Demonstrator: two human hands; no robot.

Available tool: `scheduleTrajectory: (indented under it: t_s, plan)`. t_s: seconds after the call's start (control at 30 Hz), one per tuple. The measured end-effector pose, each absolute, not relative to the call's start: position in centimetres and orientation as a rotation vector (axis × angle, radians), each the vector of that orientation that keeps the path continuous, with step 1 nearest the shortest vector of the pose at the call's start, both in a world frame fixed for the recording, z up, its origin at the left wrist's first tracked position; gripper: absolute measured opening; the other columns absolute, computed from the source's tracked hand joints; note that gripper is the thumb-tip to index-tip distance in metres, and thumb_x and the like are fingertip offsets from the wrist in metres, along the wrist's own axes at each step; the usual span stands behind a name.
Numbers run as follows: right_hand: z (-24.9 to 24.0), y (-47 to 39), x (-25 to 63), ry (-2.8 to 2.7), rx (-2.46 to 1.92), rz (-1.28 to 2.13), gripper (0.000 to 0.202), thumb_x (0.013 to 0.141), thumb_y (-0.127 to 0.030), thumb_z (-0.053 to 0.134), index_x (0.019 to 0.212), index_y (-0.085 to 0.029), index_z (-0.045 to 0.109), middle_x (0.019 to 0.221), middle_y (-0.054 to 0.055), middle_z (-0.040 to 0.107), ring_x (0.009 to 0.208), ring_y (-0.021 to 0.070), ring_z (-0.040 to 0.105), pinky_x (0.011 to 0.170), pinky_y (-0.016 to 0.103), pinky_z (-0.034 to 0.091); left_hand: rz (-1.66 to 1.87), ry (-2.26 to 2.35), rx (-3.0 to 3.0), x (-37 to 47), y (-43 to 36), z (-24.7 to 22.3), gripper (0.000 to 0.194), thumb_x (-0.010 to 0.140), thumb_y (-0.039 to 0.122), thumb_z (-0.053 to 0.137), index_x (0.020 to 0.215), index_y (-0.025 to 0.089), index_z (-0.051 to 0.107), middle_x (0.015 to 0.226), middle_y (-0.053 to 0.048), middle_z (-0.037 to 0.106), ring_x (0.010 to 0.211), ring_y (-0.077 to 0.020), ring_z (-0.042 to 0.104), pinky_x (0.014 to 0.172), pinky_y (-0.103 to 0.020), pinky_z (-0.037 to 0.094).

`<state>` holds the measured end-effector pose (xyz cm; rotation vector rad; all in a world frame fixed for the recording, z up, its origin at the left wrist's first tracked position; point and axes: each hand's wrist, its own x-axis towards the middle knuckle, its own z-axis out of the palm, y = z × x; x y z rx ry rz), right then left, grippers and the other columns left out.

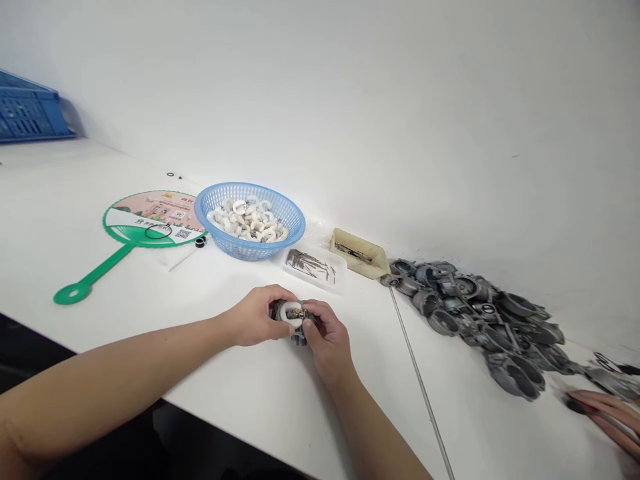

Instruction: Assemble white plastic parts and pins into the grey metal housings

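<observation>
Over the white table, my left hand [261, 316] and my right hand [329, 337] grip a small grey metal housing [299, 339] from both sides. A white plastic ring [285, 313] sits in the housing's opening, with small brass-coloured and dark parts showing in its middle. My left thumb presses on the ring's lower edge. The right thumb and fingers close round the housing's right side. Behind my hands are a shallow white tray [341, 272] of thin metal pins and a blue basket [235, 248] filled with white rings.
Many grey metal housings [465, 307] lie heaped at right. Near them stands a yellowish bin [345, 235] with metal pieces. A green fan [95, 270] lies at left, a blue crate [33, 110] beyond it. Another person's hand [607, 410] is at the right edge. A seam [417, 373] crosses the table.
</observation>
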<state>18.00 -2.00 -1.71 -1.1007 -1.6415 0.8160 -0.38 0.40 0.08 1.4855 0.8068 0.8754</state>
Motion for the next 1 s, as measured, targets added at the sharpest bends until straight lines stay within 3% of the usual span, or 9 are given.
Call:
scheduleTrajectory:
  t_s: [0.1,0.23,1.0]
  plan:
    - [-1.8,-1.9,18.0,-1.640,-1.101,0.818,0.023,0.082,-0.040,0.056,0.098,-0.025,0.062,0.105,0.008,0.056,0.094,0.0221,0.056,0.080,0.039,0.049,0.842,0.737,1.325,-0.1,0.5,0.0,0.042,0.060,0.014,0.068,0.101,0.012,0.057,0.069,0.000,0.058,0.054,-0.0098,0.052,0.049,-0.022,0.043]
    - [-1.9,-1.9,18.0,-1.612,-1.075,0.849,0.022,0.081,-0.038,0.057,0.098,-0.025,0.063,0.104,0.007,0.056,0.094,0.0218,0.056,0.080,0.038,0.050,0.859,0.674,1.214,0.2,0.6,0.1,0.044,0.056,0.009,0.069,0.098,0.011,0.058,0.064,0.001,0.058,0.051,-0.0095,0.052,0.048,-0.022,0.043]
    - [-0.2,-2.0,18.5,-1.545,-1.092,1.019,0.026,0.074,-0.032,0.067,0.099,-0.023,0.067,0.107,0.007,0.062,0.098,0.0236,0.058,0.087,0.041,0.047,0.854,0.608,1.100,0.5,1.3,-0.9,0.050,0.052,0.010,0.075,0.100,0.011,0.062,0.070,-0.004,0.062,0.056,-0.0127,0.056,0.051,-0.025,0.046]
